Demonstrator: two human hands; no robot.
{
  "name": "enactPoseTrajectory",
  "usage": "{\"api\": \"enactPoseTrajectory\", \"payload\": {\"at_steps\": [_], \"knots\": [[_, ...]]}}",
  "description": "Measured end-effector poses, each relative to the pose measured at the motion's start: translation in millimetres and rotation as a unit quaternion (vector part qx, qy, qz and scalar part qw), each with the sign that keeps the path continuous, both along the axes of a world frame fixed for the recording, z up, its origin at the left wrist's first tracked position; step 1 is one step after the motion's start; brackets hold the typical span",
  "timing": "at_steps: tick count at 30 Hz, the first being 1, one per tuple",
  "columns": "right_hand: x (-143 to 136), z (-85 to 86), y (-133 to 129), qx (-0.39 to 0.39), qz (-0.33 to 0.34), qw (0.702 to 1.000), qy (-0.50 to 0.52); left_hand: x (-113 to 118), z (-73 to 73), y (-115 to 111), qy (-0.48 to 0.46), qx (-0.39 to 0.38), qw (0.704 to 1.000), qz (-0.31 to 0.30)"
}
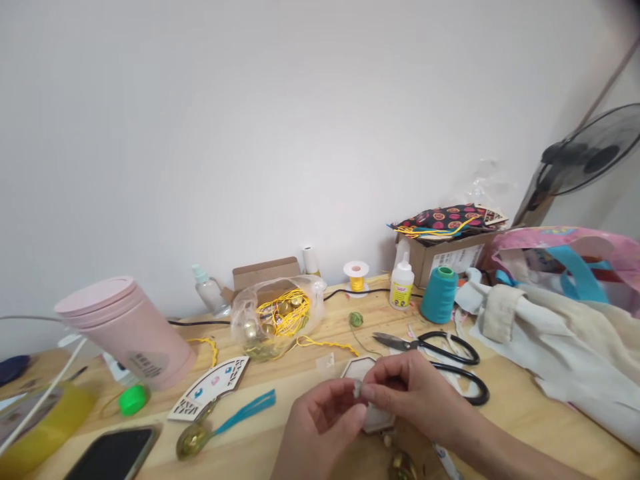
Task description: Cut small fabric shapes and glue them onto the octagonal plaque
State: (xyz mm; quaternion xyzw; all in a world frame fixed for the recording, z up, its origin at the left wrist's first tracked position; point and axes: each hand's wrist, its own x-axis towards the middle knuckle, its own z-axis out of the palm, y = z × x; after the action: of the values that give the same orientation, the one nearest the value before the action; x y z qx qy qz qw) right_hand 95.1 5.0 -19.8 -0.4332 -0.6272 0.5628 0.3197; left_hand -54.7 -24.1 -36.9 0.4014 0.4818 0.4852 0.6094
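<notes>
My left hand (320, 421) and my right hand (417, 395) meet at the front of the table, fingertips almost touching. Between them is a small whitish piece (357, 389), pinched by both hands; its kind is too small to tell. Directly below lies a white hexagonal plaque (377, 420) with a dark edge, partly covered by my fingers. A brass-coloured bell (401, 465) sits near my right wrist, cut by the lower edge. Black-handled scissors (425, 347) lie just beyond my right hand, blades pointing left.
Left stand a pink tumbler (130, 333), a phone (115, 453), yellow tape (55, 427) and a fan-shaped plaque (210, 389) beside a bell with a blue tassel (247, 410). Behind are a bag of yellow cords (285, 310), a glue bottle (401, 287) and a teal thread cone (439, 295). White cloth (565, 353) lies right.
</notes>
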Motion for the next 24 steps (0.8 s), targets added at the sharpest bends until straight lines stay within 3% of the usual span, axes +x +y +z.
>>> {"api": "enactPoseTrajectory", "payload": {"at_steps": [4, 7, 11, 15, 21, 24], "knots": [[0.9, -3.4, -0.1, -0.020, -0.006, 0.999, 0.042, 3.7, -5.0, 2.8, 0.034, -0.001, 0.999, 0.008], [3.8, -2.8, 1.4, -0.006, 0.000, 1.000, 0.013, 1.9, -9.8, 3.8, 0.037, -0.009, 0.999, -0.011], [8.7, 1.9, 0.8, 0.074, -0.020, 0.996, -0.055, 0.3, -12.4, 2.0, 0.035, -0.029, 0.999, 0.014], [9.2, -1.2, -3.4, 0.152, -0.032, 0.982, -0.105, 2.2, -5.9, -1.2, 0.070, -0.013, 0.997, -0.018], [-1.6, -8.7, -7.1, 0.076, -0.027, 0.996, -0.041, 4.4, -1.0, -3.7, 0.014, -0.014, 1.000, -0.020], [-3.7, -5.4, -4.2, 0.095, -0.024, 0.994, -0.056, 3.8, -2.9, -3.0, -0.003, -0.003, 1.000, -0.015]]}}
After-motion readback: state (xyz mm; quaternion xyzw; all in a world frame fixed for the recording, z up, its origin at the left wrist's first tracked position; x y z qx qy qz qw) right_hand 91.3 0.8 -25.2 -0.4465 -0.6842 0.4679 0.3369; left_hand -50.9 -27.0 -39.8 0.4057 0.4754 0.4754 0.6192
